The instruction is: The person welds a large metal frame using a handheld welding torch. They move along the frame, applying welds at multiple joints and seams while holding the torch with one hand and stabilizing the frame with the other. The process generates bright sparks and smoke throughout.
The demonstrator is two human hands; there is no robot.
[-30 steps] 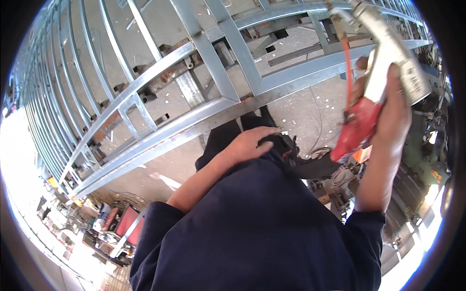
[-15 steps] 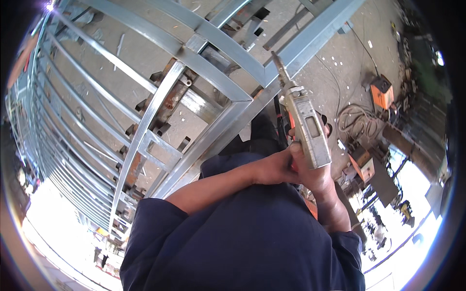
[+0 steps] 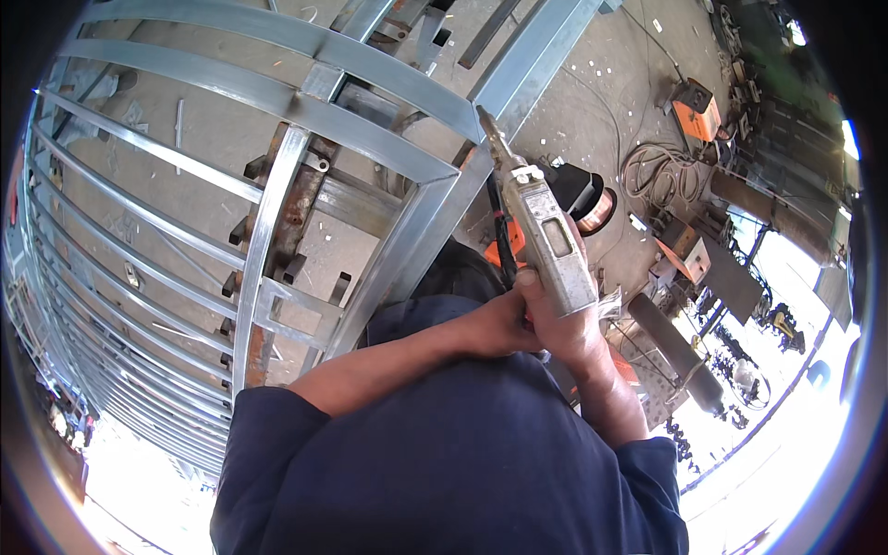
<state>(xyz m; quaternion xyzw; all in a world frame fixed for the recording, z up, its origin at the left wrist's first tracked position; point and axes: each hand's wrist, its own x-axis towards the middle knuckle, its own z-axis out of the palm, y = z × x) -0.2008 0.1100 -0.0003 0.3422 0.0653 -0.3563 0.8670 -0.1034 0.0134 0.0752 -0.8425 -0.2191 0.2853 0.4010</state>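
My right hand [image 3: 566,328] is closed round a worn grey metal welding gun [image 3: 550,236] with a rectangular window in its body. The tapered nozzle points away from me, in front of the corner of a grey steel frame [image 3: 416,199]; whether it touches cannot be told. My left forearm crosses my body, and my left hand [image 3: 507,324] is closed against the right one near the gun's rear. A bit of red shows between the hands, but the left fingers and what they hold are hidden.
Long curved steel bars [image 3: 157,208] fill the left side. Behind the gun sits a copper wire spool [image 3: 597,211]. At right lie a coiled hose [image 3: 659,171], an orange-and-black machine [image 3: 696,111] and a dark cylinder [image 3: 680,351].
The scene has shifted left in view, and the gun with both hands appears farther left. The wire spool now shows beside the gun. The bright flash at the far upper left has shrunk.
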